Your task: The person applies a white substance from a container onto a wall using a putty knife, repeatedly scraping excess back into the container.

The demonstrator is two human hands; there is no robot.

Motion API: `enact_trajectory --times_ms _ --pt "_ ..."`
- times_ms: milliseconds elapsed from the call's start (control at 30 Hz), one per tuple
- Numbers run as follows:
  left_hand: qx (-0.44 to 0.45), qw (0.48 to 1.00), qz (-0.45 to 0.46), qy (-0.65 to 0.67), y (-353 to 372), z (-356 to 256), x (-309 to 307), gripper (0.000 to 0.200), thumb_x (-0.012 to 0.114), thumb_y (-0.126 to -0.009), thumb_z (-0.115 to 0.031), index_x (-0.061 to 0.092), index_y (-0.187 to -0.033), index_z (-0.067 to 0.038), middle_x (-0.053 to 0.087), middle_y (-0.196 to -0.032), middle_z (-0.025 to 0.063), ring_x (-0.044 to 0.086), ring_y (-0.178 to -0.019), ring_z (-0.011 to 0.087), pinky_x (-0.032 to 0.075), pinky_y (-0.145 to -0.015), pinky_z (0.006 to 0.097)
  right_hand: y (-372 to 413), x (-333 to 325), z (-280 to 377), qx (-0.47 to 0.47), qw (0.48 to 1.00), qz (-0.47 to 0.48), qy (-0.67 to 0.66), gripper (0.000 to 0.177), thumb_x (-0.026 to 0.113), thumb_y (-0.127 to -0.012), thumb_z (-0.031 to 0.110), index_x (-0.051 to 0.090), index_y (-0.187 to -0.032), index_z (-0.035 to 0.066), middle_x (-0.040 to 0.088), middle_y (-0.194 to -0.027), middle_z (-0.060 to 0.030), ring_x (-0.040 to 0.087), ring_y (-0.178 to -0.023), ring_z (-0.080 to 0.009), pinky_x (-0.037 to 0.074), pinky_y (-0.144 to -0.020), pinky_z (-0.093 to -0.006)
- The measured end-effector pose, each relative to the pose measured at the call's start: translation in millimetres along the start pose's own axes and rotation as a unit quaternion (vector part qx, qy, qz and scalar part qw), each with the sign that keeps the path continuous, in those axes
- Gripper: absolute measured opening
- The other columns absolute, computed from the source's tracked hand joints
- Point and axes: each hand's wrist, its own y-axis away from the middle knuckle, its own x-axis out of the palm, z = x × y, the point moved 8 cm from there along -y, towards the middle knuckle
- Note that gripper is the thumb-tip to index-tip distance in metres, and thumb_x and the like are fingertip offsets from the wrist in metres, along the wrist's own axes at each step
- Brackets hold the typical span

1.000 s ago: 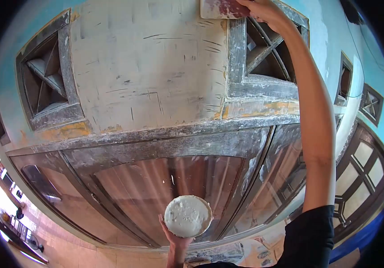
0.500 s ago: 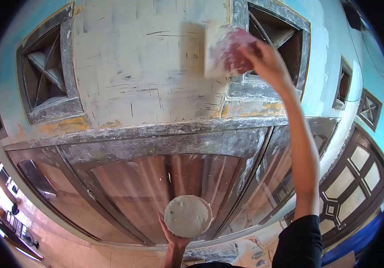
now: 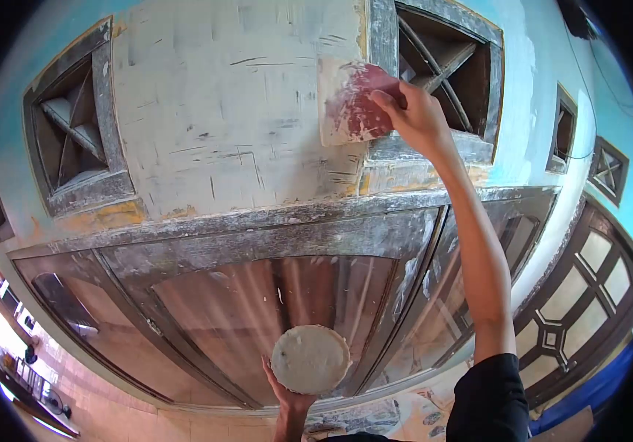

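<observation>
Raised high in front of me, my right hand (image 3: pixel 414 114) grips a red putty knife (image 3: pixel 361 103) smeared with pale filler. Its broad blade edge lies against the whitish wall (image 3: pixel 206 103), just left of a framed vent opening (image 3: pixel 445 70). Dark scratches and gaps show across that patch of wall. Low in the view, my left hand (image 3: pixel 291 398) holds up a round container of white putty (image 3: pixel 310 359) from below and from its left side. Part of the left hand is hidden behind the container.
A weathered wooden beam (image 3: pixel 257 232) runs below the wall, above glazed door panels (image 3: pixel 316 287). Another vent opening (image 3: pixel 77 125) is at the left. A panelled door (image 3: pixel 574 309) stands at the right. Tiled floor (image 3: pixel 176 427) shows below, with a fan (image 3: pixel 55 401) at the far left.
My right hand has shifted left and slightly down with the putty knife along the wall. The left hand and the putty container stay nearly in place.
</observation>
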Motion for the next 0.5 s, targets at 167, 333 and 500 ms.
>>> enact_trajectory --times_ms 167,333,500 --pt "-0.008 1.000 0.010 0.008 6.9 -6.3 -2.5 0.076 0.038 -0.080 -0.072 0.044 -0.132 -0.018 0.042 -0.136 0.0093 0.041 -0.121 0.0359 0.034 -0.096 0.0598 25.2 -20.5 -47.7 0.024 0.989 -0.004 -0.144 0.037 0.060 -0.088 0.036 0.064 -0.091 -0.001 0.066 -0.074 -0.0136 0.066 -0.066 -0.0207 0.048 -0.061 -0.0317" --pt "0.021 0.999 -0.017 -0.039 2.9 -7.8 -8.5 0.077 0.037 -0.080 -0.073 0.043 -0.133 -0.017 0.041 -0.137 0.0103 0.041 -0.122 0.0363 0.033 -0.097 0.0606 13.9 -5.4 14.1 -0.050 0.995 -0.011 -0.083 0.042 0.059 -0.087 0.042 0.063 -0.090 0.000 0.064 -0.073 -0.0176 0.062 -0.065 -0.0356 0.047 -0.061 -0.0401" --pt "0.027 0.999 0.003 -0.043 2.4 -10.5 -5.8 0.078 0.036 -0.080 -0.073 0.042 -0.134 -0.017 0.039 -0.138 0.0112 0.039 -0.123 0.0380 0.033 -0.097 0.0616 28.7 -12.0 -41.3 0.023 0.997 0.008 -0.072 0.038 0.061 -0.087 0.037 0.064 -0.097 0.000 0.066 -0.075 -0.0150 0.066 -0.069 -0.0271 0.048 -0.062 -0.0359"
